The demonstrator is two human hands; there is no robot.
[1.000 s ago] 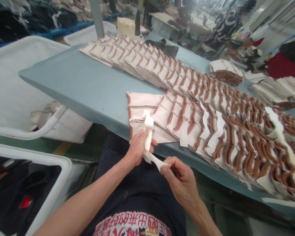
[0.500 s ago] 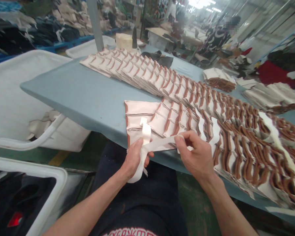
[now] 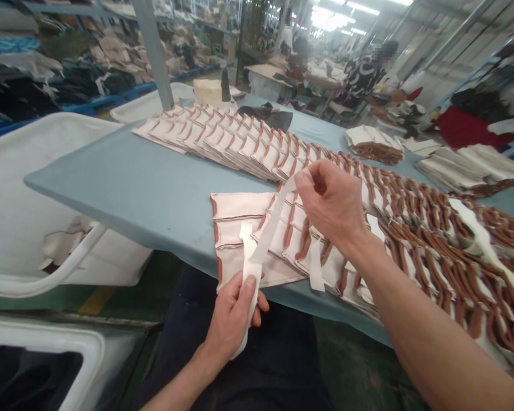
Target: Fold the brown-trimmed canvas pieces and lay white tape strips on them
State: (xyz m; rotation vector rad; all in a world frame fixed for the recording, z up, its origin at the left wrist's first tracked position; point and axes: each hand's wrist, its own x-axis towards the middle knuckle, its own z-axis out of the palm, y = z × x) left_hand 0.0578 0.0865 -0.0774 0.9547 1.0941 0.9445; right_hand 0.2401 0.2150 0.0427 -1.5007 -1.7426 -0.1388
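Observation:
My left hand [image 3: 231,317] is closed around a white tape-like strip [image 3: 250,268], with its thumb on top. The lower end of the strip hangs below the fingers. My right hand [image 3: 332,200] is raised, pinching a thin, whitish ribbon [image 3: 274,220] that runs down to the strip near my left thumb. Whether the ribbon is a layer of that strip or a separate piece I cannot tell. Behind the strip lies a pale, ribbed panel [image 3: 233,206] with brown edging, at the end of an overlapping row. Another short white strip [image 3: 316,267] lies over the row's front edge.
A second long row of overlapping panels [image 3: 223,140] crosses the blue-grey table [image 3: 111,171]. Stacks of pale pieces [image 3: 374,140] lie at the right. White bins [image 3: 21,148] stand at the left, beside a metal post [image 3: 154,63]. A person [image 3: 364,74] is in the background.
My right hand has moved up and away from my left hand, lifting the ribbon into a steep slant. My left hand sits slightly lower in view, still gripping the strip. The view has shifted.

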